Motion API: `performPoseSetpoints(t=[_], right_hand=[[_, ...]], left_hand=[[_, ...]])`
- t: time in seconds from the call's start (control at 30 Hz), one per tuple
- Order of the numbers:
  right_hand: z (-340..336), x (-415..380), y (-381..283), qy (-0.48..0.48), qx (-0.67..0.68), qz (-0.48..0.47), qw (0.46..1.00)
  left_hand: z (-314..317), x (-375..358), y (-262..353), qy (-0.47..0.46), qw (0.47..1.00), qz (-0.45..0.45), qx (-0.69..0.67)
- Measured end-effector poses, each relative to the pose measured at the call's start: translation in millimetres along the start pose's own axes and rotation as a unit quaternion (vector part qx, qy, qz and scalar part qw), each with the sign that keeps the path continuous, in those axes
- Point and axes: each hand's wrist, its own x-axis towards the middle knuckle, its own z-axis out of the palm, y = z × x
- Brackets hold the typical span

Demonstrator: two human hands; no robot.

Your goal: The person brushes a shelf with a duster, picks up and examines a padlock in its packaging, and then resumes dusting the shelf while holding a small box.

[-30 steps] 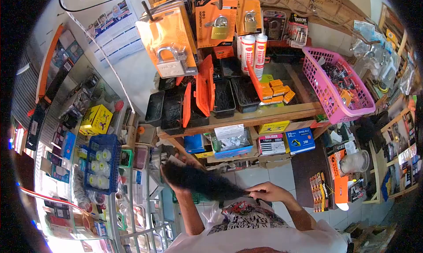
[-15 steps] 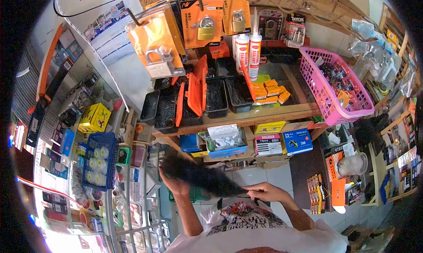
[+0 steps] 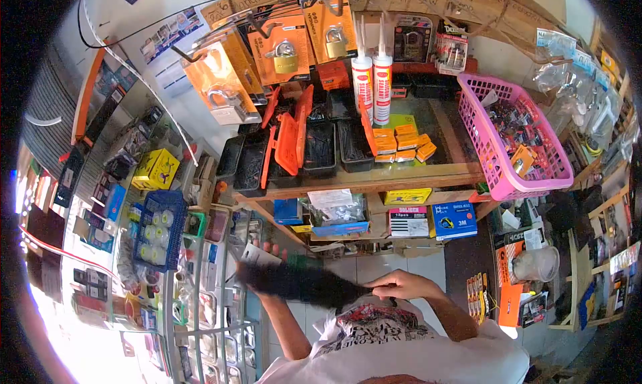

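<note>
A dark, fluffy feather duster stretches across in front of my chest, slightly blurred by motion. My right hand is closed around its narrow end, at the right. On the left, my left hand is partly hidden behind the bushy end, with its fingertips showing above the feathers. A pale, card-like packet rests against those fingers. The duster covers its lower part, so its kind cannot be made out.
Ahead stands a wooden-edged counter with black bins, silicone tubes, small orange boxes and a pink basket. Padlocks hang above. Glass shelving with a blue basket is at left.
The duster's bushy end has swung slightly down and left. The pale packet and left fingertips now show above it. The right hand keeps its hold; the view has shifted a little.
</note>
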Motion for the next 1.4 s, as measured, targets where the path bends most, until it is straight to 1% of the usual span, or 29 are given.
performPoseSetpoints(t=[0.07,0.1,0.17,0.2,0.23,0.27,0.3,0.37,0.43,0.47,0.5,0.53,0.57,0.6,0.67,0.7,0.77,0.8,0.83,0.87,0.9,0.97,1.03,1.07,1.13,1.17,1.3,1.33,1.4], right_hand=[[0.3,-2.4,13.8,0.057,0.034,-0.037,0.997],[-0.4,-4.6,19.1,0.088,0.052,-0.055,0.993],[-12.7,-14.9,12.3,0.024,0.001,-0.035,0.999],[-17.6,-20.0,10.6,-0.008,-0.025,-0.023,0.999],[-16.3,-24.1,13.5,0.037,0.004,-0.038,0.999],[-13.2,-27.1,17.2,0.080,0.032,-0.053,0.995],[-11.6,-29.9,20.9,0.120,0.060,-0.067,0.989],[-14.4,-37.1,31.4,0.067,0.047,-0.045,0.996],[-14.1,-45.4,39.5,0.065,0.074,-0.040,0.994],[-11.9,-49.8,42.0,0.094,0.107,-0.044,0.989],[-12.1,-51.0,44.0,0.122,0.136,-0.051,0.982],[-10.4,-51.8,48.0,0.160,0.125,-0.045,0.978],[-13.4,-55.9,51.4,0.128,0.138,-0.034,0.981],[-19.4,-62.8,54.1,0.097,0.150,-0.020,0.984],[-32.5,-71.7,52.4,0.057,0.129,-0.026,0.990],[-34.4,-73.5,50.6,0.092,0.152,-0.017,0.984],[-33.0,-75.4,50.8,0.161,0.198,0.001,0.967],[-34.8,-73.9,74.8,0.144,0.195,-0.056,0.969],[-42.7,-74.1,73.5,0.092,0.166,-0.034,0.981],[-50.8,-75.1,70.5,0.039,0.135,-0.013,0.990],[-56.8,-76.3,65.8,-0.015,0.104,0.009,0.994],[-55.6,-76.6,56.8,0.038,0.143,0.009,0.989],[-54.0,-77.0,55.9,0.101,0.194,0.001,0.976],[-57.1,-77.0,63.1,0.075,0.174,-0.002,0.982],[-65.4,-75.5,62.4,-0.012,0.137,0.018,0.990],[-70.9,-76.0,60.9,-0.053,0.117,0.031,0.991],[-67.0,-71.7,53.6,0.062,0.124,0.020,0.990],[-72.4,-72.8,53.6,0.010,0.116,0.038,0.992],[-78.1,-74.9,44.8,-0.041,0.069,0.037,0.996]], left_hand=[[-27.0,2.1,-10.5,0.036,0.999,0.014,-0.001],[-10.9,-0.7,-6.6,-0.084,0.995,0.010,0.052],[23.0,-12.1,-17.0,0.086,0.996,0.015,0.019],[23.1,-13.6,-28.8,0.058,0.998,0.020,0.020],[16.9,-14.7,-39.3,0.032,0.999,0.026,0.022],[-1.6,-2.7,-32.7,-0.071,0.997,-0.038,-0.005],[33.1,-1.8,-38.5,-0.165,0.984,0.011,0.068],[110.7,-14.0,-58.5,0.099,0.991,0.024,0.086],[33.1,10.6,-79.0,-0.066,0.996,-0.055,-0.040],[50.1,0.6,-86.6,-0.002,1.000,-0.022,0.021],[53.3,2.6,-88.9,-0.041,0.998,-0.040,0.014],[92.2,0.0,-87.3,-0.004,0.999,-0.053,-0.005],[128.1,-8.3,-85.8,0.034,0.997,-0.065,-0.027],[120.7,-9.3,-92.2,0.018,0.999,-0.015,0.026],[81.8,-6.6,-104.7,-0.006,0.997,-0.068,-0.021],[64.9,-6.6,-108.4,-0.018,0.994,-0.094,-0.043],[89.8,-9.0,-103.2,0.022,0.999,0.017,-0.025],[117.0,-19.1,-97.9,0.062,0.996,-0.031,-0.054],[130.2,-27.6,-94.0,0.101,0.988,-0.077,-0.086],[94.9,-22.8,-96.5,0.056,0.995,-0.057,-0.061],[44.8,-23.9,-105.4,-0.106,0.985,-0.103,-0.085],[16.7,-30.0,-105.0,-0.134,0.979,-0.093,-0.124],[87.5,-51.3,-85.7,0.089,0.982,-0.044,-0.163],[69.0,-52.7,-89.2,0.093,0.989,-0.026,-0.113],[37.4,-55.2,-92.2,-0.031,0.991,-0.030,-0.126],[27.5,-61.7,-96.2,-0.007,0.993,-0.021,-0.114],[30.7,-74.6,-92.3,0.121,0.984,-0.001,-0.135],[22.1,-78.2,-90.6,0.067,0.982,-0.019,-0.174],[54.2,-86.8,-91.2,0.101,0.989,-0.008,-0.112]])
